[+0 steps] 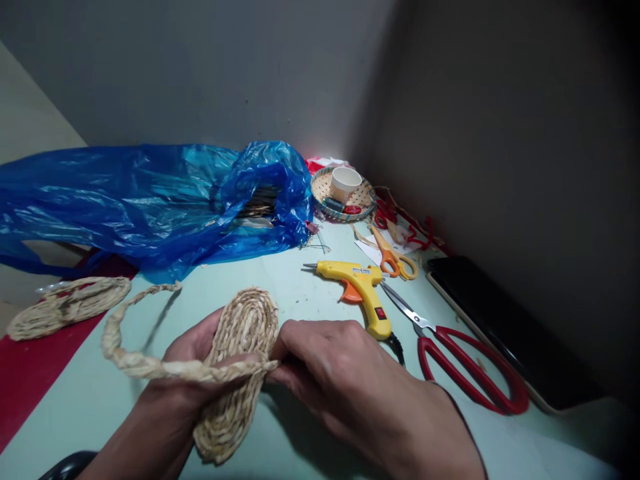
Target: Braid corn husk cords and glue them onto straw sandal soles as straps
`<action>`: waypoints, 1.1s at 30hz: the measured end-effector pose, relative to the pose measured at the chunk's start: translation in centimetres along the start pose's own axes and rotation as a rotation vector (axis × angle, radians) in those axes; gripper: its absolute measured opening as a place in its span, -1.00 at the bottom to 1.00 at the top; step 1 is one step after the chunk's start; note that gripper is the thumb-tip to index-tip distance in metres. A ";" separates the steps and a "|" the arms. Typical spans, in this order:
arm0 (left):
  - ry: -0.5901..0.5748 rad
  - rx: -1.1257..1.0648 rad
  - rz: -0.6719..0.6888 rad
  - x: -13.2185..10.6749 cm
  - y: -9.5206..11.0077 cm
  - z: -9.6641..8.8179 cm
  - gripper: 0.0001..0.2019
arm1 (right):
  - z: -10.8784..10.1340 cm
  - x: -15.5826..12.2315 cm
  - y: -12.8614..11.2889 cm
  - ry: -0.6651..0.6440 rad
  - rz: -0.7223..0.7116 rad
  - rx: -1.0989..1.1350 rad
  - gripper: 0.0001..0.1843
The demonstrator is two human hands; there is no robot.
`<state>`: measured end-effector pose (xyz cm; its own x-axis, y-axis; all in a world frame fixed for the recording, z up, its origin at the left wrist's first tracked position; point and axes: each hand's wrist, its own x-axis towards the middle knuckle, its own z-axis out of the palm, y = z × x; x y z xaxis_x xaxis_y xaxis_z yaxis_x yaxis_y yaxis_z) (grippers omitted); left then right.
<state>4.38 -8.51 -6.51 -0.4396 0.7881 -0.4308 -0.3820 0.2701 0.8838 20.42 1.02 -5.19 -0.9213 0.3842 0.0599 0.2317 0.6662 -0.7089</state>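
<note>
My left hand [183,393] is closed around a woven straw sole [245,320], long and oval, made of coiled braid. Across the sole's middle lies a braided straw cord [200,371], its loose end curling up to the left above the table. On the right edge of the sole, my right hand [325,373] pinches the cord's tip between thumb and forefinger. A second woven straw sole [75,305] rests at the far left, apart from both hands. The left fingers behind the sole are hidden.
A yellow glue gun [357,280], red-handled scissors [450,353] and orange-handled scissors [393,257] lie to the right. Beyond them is a dark flat device [510,327]. A blue plastic bag [150,193] and a woven basket [367,200] with a white cup [345,183] stand at the back.
</note>
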 end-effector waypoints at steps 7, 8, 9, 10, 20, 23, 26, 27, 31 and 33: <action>-0.128 -0.133 -0.046 -0.3 -0.1 -0.6 -0.43 | -0.5 0.3 0.2 0.013 0.028 0.017 -0.86; -0.145 -0.145 -0.047 -0.3 -0.2 -0.7 -0.45 | -0.6 0.4 0.2 0.011 0.044 0.026 -0.86; -0.157 -0.150 -0.051 -0.2 -0.2 -0.9 -0.46 | -0.6 0.4 0.2 0.006 0.054 0.033 -0.86; -0.165 -0.149 -0.051 -0.1 -0.2 -1.1 -0.45 | -0.6 0.4 0.2 -0.001 0.063 0.036 -0.87; -0.085 -0.028 0.016 1.5 -1.0 -2.7 -0.27 | -0.9 0.7 0.4 -0.085 0.208 -0.142 -0.82; -0.132 -0.018 0.022 1.5 -0.9 -2.9 -0.38 | -2.6 0.6 0.7 -0.155 0.112 -0.115 -0.75; -0.219 0.001 0.057 1.9 -1.0 -3.1 -0.57 | -4.0 0.8 1.3 -0.014 -0.045 -0.040 -0.82; -0.238 0.014 0.062 2.0 -1.1 -3.0 -0.62 | -4.1 0.9 1.4 0.076 -0.124 -0.037 -0.80; -0.275 0.079 0.059 2.0 -1.4 -2.2 -0.69 | -3.1 1.6 0.8 0.175 -0.344 -0.138 -0.43; -0.260 0.129 0.076 1.7 -1.5 -1.6 -0.78 | -2.4 2.0 -0.2 0.099 -0.392 -0.207 -0.45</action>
<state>2.91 -8.48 -8.79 -0.2334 0.9195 -0.3162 -0.2423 0.2600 0.9347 19.31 3.15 -3.26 -0.9199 0.1298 0.3700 -0.0620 0.8835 -0.4643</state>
